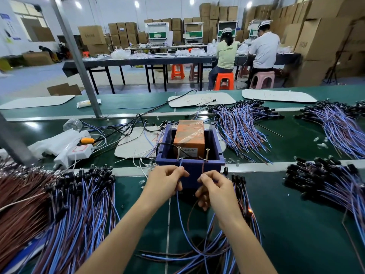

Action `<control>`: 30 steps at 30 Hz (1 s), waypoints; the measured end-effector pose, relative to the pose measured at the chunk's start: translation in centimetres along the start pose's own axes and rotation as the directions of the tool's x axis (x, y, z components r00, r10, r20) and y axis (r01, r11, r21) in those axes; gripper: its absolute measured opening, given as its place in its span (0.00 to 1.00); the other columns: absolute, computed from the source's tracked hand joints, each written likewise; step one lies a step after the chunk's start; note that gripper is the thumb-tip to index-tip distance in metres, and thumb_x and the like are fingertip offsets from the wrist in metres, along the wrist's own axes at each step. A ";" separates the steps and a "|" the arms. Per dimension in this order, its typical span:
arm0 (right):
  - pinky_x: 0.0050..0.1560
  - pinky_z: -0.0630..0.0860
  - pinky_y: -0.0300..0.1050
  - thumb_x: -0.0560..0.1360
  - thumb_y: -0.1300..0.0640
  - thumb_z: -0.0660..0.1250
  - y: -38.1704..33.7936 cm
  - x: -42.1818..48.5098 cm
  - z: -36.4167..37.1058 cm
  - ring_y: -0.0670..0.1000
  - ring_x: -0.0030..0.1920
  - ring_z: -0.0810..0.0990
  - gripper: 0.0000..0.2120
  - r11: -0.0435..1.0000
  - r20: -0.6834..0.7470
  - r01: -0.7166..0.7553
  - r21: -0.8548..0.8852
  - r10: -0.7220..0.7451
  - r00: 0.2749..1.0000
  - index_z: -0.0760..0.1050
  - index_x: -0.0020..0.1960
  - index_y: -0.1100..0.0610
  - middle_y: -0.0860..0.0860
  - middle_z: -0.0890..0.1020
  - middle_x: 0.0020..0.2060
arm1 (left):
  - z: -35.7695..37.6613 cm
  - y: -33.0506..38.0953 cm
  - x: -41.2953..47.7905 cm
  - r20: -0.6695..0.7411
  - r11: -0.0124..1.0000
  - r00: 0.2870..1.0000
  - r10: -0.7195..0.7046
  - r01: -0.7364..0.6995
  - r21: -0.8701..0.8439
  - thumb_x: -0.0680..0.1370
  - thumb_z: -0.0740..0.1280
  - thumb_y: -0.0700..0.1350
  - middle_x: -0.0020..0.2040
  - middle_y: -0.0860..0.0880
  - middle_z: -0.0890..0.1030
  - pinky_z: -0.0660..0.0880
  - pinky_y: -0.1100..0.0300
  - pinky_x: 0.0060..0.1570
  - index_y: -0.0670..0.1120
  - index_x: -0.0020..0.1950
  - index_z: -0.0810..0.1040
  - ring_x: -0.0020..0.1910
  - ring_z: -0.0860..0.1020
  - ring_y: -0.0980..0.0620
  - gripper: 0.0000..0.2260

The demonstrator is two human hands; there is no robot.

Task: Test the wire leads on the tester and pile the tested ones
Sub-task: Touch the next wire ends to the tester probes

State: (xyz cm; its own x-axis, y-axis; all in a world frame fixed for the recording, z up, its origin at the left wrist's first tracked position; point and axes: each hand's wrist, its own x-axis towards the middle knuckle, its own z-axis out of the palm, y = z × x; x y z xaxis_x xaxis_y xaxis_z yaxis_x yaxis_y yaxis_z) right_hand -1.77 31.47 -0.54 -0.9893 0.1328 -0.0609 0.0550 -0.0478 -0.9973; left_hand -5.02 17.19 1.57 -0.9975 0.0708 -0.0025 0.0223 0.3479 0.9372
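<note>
two hands mid-test: left hand (164, 180) pinches blue lead (178, 206) at left screw (179, 153), right hand (215, 188) pinches brown lead (202, 167) at right screw (207, 154) of tester (193, 175) on tabletop (296, 194). next, likely: lift ends off, pile lead.

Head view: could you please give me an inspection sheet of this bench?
Surface: green belt, with bare patches between the piles.
Job's things: tester in blue bin; left pile, right pile, far pile.
Clutter: bottle, white bags, power strip.
Hands: left hand pinches blue wire; right hand pinches brown wire; the wire ends reach up to the screws.
Cables: black cable crosses the belt.
Surroundings: seated workers, cartons.
</note>
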 end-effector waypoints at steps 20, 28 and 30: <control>0.30 0.70 0.41 0.74 0.52 0.71 4.0 -2.5 -8.2 0.50 0.29 0.75 0.07 0.664 -0.374 -0.272 -0.696 -0.012 0.927 0.73 0.43 0.51 0.49 0.77 0.32 | -3.5 -1.1 -7.4 -0.015 0.918 0.987 0.159 -0.154 -0.364 0.68 0.67 0.44 0.38 0.48 0.82 0.74 0.64 0.29 0.47 0.43 0.87 0.25 0.74 0.51 0.09; 0.44 0.77 0.46 0.76 0.58 0.69 -0.2 -0.7 -8.7 0.48 0.36 0.79 0.07 0.803 -0.398 0.034 -0.595 -0.332 0.855 0.78 0.53 0.53 0.44 0.79 0.34 | -8.0 -2.3 -10.3 0.662 0.943 0.698 0.273 -0.332 -0.039 0.76 0.71 0.42 0.53 0.52 0.81 0.78 0.58 0.47 0.50 0.54 0.84 0.47 0.83 0.48 0.08; 0.51 0.75 0.45 0.77 0.57 0.68 -1.3 0.5 -8.4 0.48 0.42 0.79 0.16 0.827 -0.298 0.054 -0.559 -0.261 0.918 0.75 0.64 0.51 0.46 0.80 0.44 | -7.5 -2.7 -10.4 0.714 0.976 0.684 0.147 -0.219 0.010 0.77 0.64 0.33 0.60 0.53 0.78 0.78 0.55 0.52 0.51 0.60 0.81 0.51 0.83 0.48 0.17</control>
State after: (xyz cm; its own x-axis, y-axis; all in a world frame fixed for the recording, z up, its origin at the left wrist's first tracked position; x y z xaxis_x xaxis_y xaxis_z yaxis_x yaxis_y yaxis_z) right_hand -1.20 39.87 0.40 -0.8821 0.4297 0.1927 0.0680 0.5211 -0.8508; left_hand 4.74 8.54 1.67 -0.6315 0.7671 -0.1131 0.2411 0.3329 0.9116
